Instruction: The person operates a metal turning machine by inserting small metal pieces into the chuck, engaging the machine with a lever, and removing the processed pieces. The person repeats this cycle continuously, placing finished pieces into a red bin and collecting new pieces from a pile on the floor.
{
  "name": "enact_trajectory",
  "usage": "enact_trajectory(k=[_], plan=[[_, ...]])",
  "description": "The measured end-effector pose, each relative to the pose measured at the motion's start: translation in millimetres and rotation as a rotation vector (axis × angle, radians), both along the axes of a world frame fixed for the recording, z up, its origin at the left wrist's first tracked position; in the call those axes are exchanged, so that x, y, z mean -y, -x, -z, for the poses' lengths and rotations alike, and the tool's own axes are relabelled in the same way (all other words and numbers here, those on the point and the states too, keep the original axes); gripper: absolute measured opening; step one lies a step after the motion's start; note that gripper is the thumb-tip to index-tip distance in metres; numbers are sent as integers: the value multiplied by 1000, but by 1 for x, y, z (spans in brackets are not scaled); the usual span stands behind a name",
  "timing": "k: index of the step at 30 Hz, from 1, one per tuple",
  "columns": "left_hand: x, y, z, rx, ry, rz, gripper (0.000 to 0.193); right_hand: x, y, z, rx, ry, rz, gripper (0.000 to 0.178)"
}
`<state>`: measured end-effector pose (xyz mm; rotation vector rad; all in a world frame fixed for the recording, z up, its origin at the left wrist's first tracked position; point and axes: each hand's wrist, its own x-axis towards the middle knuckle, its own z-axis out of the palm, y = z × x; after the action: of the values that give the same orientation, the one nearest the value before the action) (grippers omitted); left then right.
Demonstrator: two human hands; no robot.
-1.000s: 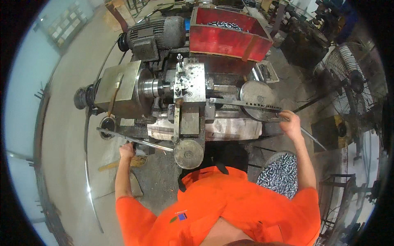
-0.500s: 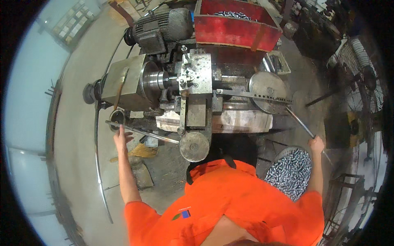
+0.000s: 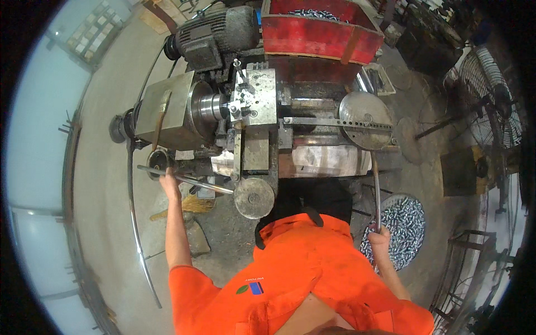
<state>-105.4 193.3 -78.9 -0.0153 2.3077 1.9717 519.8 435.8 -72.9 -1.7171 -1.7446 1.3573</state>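
My right hand (image 3: 380,238) is closed round the lower end of a steel lever (image 3: 377,190), which hangs down from a round disc (image 3: 365,120) on the machine's right. At the left, my left hand (image 3: 170,183) is closed on a second steel lever (image 3: 206,185) near its outer end. That lever runs to a smaller round disc (image 3: 254,198) at the machine's front. Between the levers sits the metal tool block (image 3: 261,96), close to the shiny spindle (image 3: 211,107) of the lathe. Whether a workpiece sits between spindle and block is too small to tell.
A basket of small metal pieces (image 3: 405,231) stands on the floor beside my right forearm. Behind the machine are a motor (image 3: 215,36) and a red bin (image 3: 318,39). A fan (image 3: 491,95) is at the right, a straw broom (image 3: 195,205) at the left.
My right hand has swung its lever inward to the left and toward me. The tool block has slid slightly left, nearer the spindle. The left lever's disc has shifted left too.
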Motion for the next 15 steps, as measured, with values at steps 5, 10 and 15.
enact_trajectory(k=[5, 10, 15], plan=[[-7, -2, -7, -22, 74, 1, 28, 10, 6, 7, -44, -39, 44, 25], [30, 31, 20, 69, 156, 74, 28, 8, 8, 12, -59, 42, 51, 26], [7, 8, -19, 116, 292, 85, 31, -37, -57, 54, 245, -266, -55, 28]])
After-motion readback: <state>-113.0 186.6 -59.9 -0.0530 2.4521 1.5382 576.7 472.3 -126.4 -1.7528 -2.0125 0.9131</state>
